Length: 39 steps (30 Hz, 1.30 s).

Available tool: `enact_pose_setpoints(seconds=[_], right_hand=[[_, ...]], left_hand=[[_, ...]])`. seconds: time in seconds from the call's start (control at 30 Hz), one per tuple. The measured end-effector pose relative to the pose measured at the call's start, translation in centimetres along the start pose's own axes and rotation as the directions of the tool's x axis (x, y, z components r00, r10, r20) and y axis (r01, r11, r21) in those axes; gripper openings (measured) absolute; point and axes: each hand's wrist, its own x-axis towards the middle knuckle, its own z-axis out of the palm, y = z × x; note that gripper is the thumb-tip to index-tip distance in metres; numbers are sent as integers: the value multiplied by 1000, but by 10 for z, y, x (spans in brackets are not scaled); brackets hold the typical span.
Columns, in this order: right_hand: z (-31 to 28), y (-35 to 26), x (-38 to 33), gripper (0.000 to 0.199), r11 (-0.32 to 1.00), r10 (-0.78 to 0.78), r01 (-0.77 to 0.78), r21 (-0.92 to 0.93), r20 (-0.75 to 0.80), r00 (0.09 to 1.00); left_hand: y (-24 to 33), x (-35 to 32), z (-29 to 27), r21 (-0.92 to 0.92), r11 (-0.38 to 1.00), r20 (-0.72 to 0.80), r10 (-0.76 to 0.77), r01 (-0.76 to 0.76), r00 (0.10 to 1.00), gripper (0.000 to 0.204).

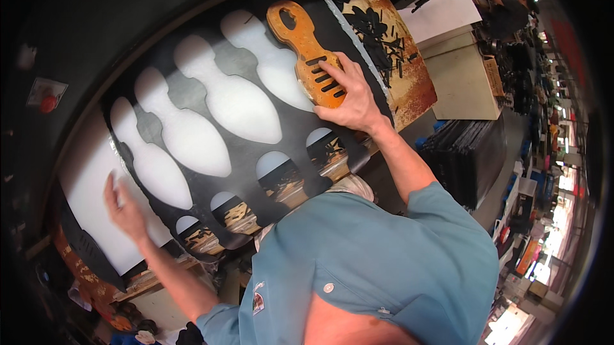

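Note:
My right hand [352, 92] grips the near end of an orange cutting die [299, 38], with fingers over its slotted face and the thumb at its lower edge. The die has an insole-like outline, a round opening at its far end and several dark slots. It lies on a black sheet [240, 146], at the right of a row of insole-shaped cutouts. White board [240, 98] shows through those holes. At the left, my left hand [126, 207] is over the bare white board [89, 182], holding nothing, its fingers stretched out and slightly blurred.
Black offcuts [377, 38] are scattered on a worn, rusty board [412, 82] at the right. Beyond it is a pale box-like block [460, 76]; a stack of black sheets [464, 159] stands nearer me. The dark press body [70, 57] borders the far left.

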Motion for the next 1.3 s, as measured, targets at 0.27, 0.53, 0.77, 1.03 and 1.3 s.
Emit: enact_pose_setpoints(seconds=[0.27, 0.53, 0.77, 1.03, 1.3], right_hand=[[-19, 48, 49, 84, 997, -75, 75, -13, -18, 997], [-6, 65, 55, 85, 984, -155, 155, -91, 13, 988], [-3, 69, 52, 92, 981, -174, 173, -85, -14, 985], [4, 54, 49, 85, 988, -146, 141, -66, -89, 985], [14, 48, 43, 80, 989, -143, 139, -42, -133, 981]], left_hand=[[177, -17, 122, 150, 925, 196, 318, -348, 928, 43], [163, -20, 120, 106, 944, 192, 288, -312, 938, 40], [263, -40, 161, -264, 866, 323, 495, -426, 807, 47], [314, -55, 206, -311, 719, 473, 684, -621, 555, 20], [313, -52, 193, -310, 746, 512, 654, -590, 557, 20]])
